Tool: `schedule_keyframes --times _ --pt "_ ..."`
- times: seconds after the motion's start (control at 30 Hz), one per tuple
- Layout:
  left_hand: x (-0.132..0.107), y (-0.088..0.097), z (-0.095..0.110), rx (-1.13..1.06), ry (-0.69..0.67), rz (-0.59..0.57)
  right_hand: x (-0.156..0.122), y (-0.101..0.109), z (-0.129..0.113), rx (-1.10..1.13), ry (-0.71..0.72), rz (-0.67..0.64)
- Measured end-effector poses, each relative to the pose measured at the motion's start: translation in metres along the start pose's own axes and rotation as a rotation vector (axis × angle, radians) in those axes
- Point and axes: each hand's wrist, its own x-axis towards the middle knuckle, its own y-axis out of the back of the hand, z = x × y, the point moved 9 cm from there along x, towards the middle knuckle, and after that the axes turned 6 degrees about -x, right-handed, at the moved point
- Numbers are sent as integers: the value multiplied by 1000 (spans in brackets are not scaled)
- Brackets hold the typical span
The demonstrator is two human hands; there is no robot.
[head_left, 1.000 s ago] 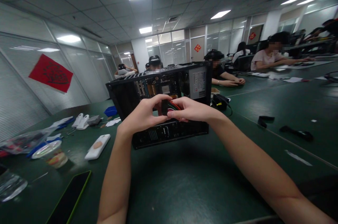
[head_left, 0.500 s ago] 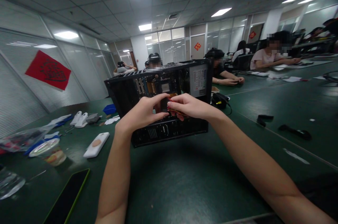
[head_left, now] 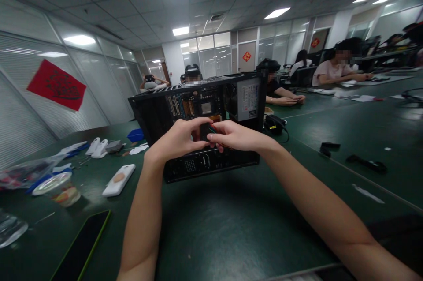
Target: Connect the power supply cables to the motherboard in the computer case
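An open black computer case [head_left: 145, 120] stands tilted on the green table, its inside facing me. A motherboard [head_left: 206, 108] and a grey power supply [head_left: 249, 100] show within it. In front of the case, my left hand [head_left: 175, 140] grips a small dark part [head_left: 205, 132] between thumb and fingers; its exact kind is not clear. My right hand [head_left: 236, 135] meets it from the right, pinching thin coloured wires [head_left: 213, 129] close against that part. Fingers cover most of the wires and where they join.
On the left lie a phone with a green edge [head_left: 81, 245], a white device [head_left: 119, 180], a plastic cup [head_left: 61, 190] and a blue tray [head_left: 136, 135]. Black straps [head_left: 366, 164] lie on the right. Other people sit behind the case and at the right.
The right fingers have shifted slightly left on the wires, and a green wire now shows between the hands. The left hand keeps its hold; the view has shifted slightly.
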Motion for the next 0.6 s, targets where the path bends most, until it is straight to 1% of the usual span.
schedule_keyframes --times 0.17,0.33,0.47,0.53,0.6 --pt "0 -3 -1 -5 -11 -38 2 -5 -1 -24 25 -22" --pt "-1 -4 -5 -12 4 -60 5 -9 5 -97 12 13" --pt "-1 -3 -5 -1 3 -63 7 -10 11 -142 -45 71" --pt "-1 -2 -6 10 13 -49 8 -9 12 -113 -66 119" --pt "-2 0 -9 19 25 -35 10 -9 12 -83 -56 151"
